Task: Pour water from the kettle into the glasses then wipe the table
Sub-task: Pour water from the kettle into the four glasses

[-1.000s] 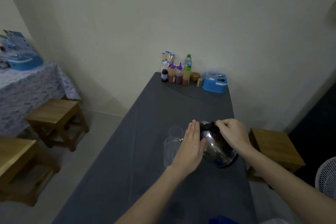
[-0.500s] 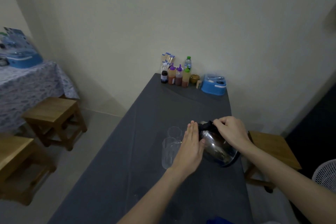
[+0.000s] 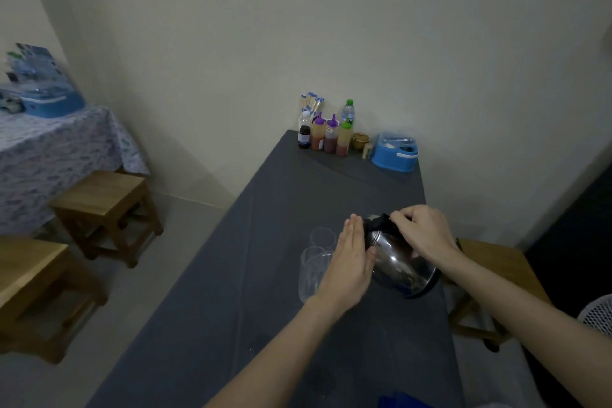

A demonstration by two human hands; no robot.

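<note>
A steel kettle with a black top is tilted leftward over the dark grey table. My right hand grips its black handle. My left hand lies flat, fingers straight, against the kettle's left side. Two clear glasses stand just left of the kettle: the near glass, partly hidden by my left hand, and the far glass. I cannot tell whether water is flowing. A bit of blue cloth shows at the table's near edge.
Sauce bottles, a small jar and a blue box stand at the far end by the wall. Wooden stools sit left and right of the table. A white fan is at the far right.
The kettle has tipped slightly further left toward the glasses. Both hands keep the same hold on it.
</note>
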